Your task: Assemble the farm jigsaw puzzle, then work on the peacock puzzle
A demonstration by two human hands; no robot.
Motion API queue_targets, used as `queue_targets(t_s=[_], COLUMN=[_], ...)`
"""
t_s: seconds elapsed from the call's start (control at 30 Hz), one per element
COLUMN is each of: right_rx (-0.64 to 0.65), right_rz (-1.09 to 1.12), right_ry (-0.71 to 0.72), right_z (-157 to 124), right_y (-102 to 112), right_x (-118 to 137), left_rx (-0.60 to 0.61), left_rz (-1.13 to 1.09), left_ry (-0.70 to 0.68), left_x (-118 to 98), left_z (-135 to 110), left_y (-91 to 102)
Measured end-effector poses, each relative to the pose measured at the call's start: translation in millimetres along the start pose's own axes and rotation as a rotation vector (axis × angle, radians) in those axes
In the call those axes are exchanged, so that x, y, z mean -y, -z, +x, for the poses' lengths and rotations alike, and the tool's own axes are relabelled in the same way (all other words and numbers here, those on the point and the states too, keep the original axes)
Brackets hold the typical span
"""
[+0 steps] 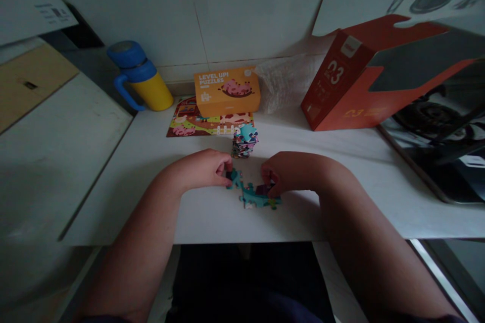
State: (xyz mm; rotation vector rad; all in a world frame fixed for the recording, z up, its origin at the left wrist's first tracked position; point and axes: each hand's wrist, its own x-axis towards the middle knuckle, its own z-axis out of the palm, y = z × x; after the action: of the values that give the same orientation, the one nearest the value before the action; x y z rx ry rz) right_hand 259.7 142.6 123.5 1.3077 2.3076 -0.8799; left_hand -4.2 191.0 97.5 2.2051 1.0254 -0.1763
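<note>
White worktop [212, 222] below a pale wall [246, 10] carries a large red-orange box [341, 86], a smaller puzzle box [227, 91] and, nearer the person, a stack of pieces [244, 141]. In front of that stack, the right hand [290, 174] curls its fingers over a teal puzzle section [255, 198], pressing or gripping, impossible to tell, as the left hand [210, 167] pinches a teal piece [236, 178] at its upper left. Joining 2 parts appears under way, calling next for tab-to-socket alignment.

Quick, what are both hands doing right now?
Left hand: closed, pinching a small teal puzzle section.
Right hand: fingers curled at joined puzzle pieces; grip can't be told.
</note>
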Motion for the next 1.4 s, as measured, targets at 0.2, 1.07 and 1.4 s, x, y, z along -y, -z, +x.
queue_targets(t_s=[0.2, 1.07, 1.4], right_rx=[0.013, -1.202, -1.189], right_rz=[-0.008, 0.146, 0.183], right_ry=[-0.006, 0.129, 0.155], right_z=[-1, 42, 49], right_y=[2, -15, -16], right_x=[3, -14, -7], left_rx=[0.004, -0.799, -0.786], left_rz=[-0.010, -0.315, -0.329], left_ry=[0.001, -0.187, -0.199], left_x=[-1, 5, 6], left_z=[-1, 29, 32], left_y=[1.9, -9.4, -12.3])
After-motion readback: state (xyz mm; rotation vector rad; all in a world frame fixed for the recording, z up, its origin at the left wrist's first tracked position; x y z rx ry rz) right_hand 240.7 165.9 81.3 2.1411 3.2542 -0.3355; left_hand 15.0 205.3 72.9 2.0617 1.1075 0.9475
